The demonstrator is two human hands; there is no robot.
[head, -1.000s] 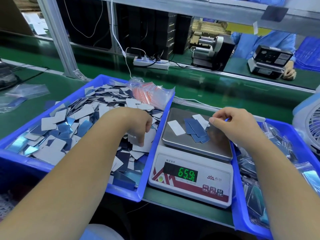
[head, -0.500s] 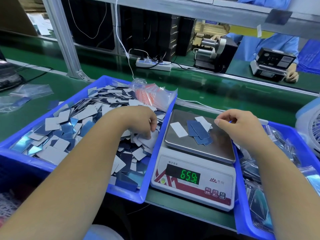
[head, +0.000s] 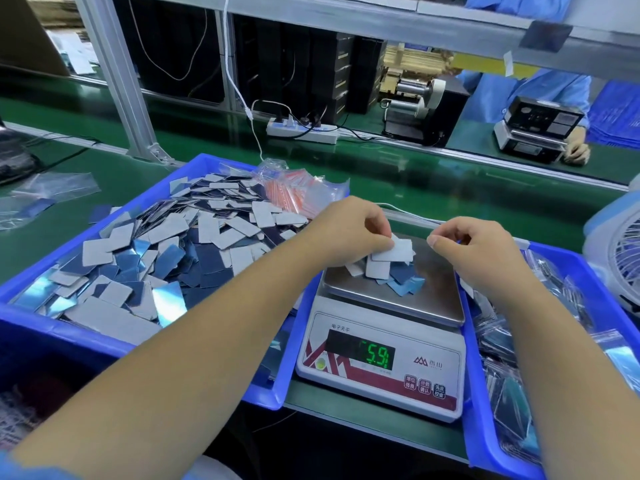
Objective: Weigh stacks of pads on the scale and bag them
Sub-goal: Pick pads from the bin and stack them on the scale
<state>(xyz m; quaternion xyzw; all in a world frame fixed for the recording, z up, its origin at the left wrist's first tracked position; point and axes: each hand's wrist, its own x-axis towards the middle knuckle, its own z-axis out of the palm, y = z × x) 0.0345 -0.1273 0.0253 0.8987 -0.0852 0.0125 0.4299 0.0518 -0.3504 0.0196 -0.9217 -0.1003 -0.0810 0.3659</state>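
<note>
My left hand, mid-frame, pinches a few pads just over the scale pan, fingers clamped on their near ends. Their long axes run rightward toward my right hand, which hangs curled at the pan's right edge; it may hold something small, I cannot tell. Directly below lies the loose pile on the pan, so the left hand is the nearer one. The display reads about 5.9, its first digit blurred. Bulk pads fill the left bin; bagged ones the right bin.
</note>
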